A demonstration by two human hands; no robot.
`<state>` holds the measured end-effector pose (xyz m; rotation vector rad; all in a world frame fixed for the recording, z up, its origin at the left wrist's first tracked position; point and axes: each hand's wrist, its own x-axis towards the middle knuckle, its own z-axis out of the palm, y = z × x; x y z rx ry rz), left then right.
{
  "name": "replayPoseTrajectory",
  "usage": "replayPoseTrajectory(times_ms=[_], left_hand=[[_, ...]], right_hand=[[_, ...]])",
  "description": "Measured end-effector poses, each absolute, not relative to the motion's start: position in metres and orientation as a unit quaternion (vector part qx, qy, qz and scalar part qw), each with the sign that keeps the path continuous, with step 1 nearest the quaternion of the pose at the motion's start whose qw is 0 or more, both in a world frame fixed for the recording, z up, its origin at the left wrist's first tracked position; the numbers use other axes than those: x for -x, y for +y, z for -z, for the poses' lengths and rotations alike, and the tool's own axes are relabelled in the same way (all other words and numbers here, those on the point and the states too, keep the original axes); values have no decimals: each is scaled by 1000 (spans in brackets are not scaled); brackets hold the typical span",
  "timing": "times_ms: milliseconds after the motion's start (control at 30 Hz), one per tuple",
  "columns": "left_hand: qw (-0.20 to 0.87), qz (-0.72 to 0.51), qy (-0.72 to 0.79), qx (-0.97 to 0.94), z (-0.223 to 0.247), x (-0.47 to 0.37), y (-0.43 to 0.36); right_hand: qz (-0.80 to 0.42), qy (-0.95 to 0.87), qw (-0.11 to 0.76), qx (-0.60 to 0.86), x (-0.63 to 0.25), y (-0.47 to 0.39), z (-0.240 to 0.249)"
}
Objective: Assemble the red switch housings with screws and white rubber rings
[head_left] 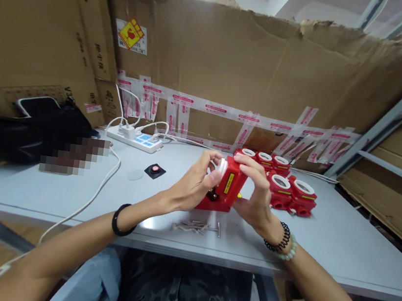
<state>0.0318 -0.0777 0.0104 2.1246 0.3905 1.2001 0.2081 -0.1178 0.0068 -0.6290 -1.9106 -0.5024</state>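
While both hands grip it from either side, a red plastic housing point(226, 189) with a white ring at its top and a yellow label on its face is held tilted just above the middle of the pale grey bench point(340, 248), its lower end close to the surface. The left hand point(197, 182) curls around the housing's left side, thumb pressed at the white ring, fingers closed on the part; the right hand point(256, 195) clasps the right side, index finger laid over the top. Directly in front of the housing, toward the near edge, lies a small heap of metal screws point(196, 227). Behind and to the right, toward the far edge, sits a cluster of finished red housings point(285, 184) with white rings facing up, touching one another. Left of the hands rest a small black square with a red button point(155, 169) and a clear round disc point(135, 175). A white power strip point(134, 138) lies near the far edge, its cable point(86, 202) trailing off the near edge. A black bag point(29, 130) occupies the left end. Taped cardboard sheets point(252, 68) wall the bench at the back and left; grey metal shelving point(398, 117) rises at the right.
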Motion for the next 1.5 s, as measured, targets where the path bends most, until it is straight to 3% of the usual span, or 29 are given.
replayPoseTrajectory(times_ms=[167, 367, 500, 733, 933, 1133, 1300, 1500], left_hand=[[259, -481, 90, -833, -15, -27, -77], [188, -474, 12, -860, -27, -18, -74], [194, -449, -30, -871, -30, -14, -73], [213, -494, 63, -840, -31, -15, -74], [192, -457, -18, -868, -35, -12, -72], [194, -466, 53, -862, -35, -11, -72], [150, -409, -21, -900, -39, -8, -72], [160, -465, 78, -867, -36, -10, -72]], right_hand=[[126, -768, 566, 271, -208, -118, -3], [44, -735, 581, 347, -206, -129, -12], [-44, -721, 576, 382, -205, -134, -20], [-94, -709, 573, 400, -202, -137, -23], [-152, -697, 584, 388, -206, -133, -24], [-196, -689, 577, 391, -204, -133, -24], [-280, -679, 561, 382, -205, -130, -22], [-278, -670, 565, 394, -206, -130, -22]])
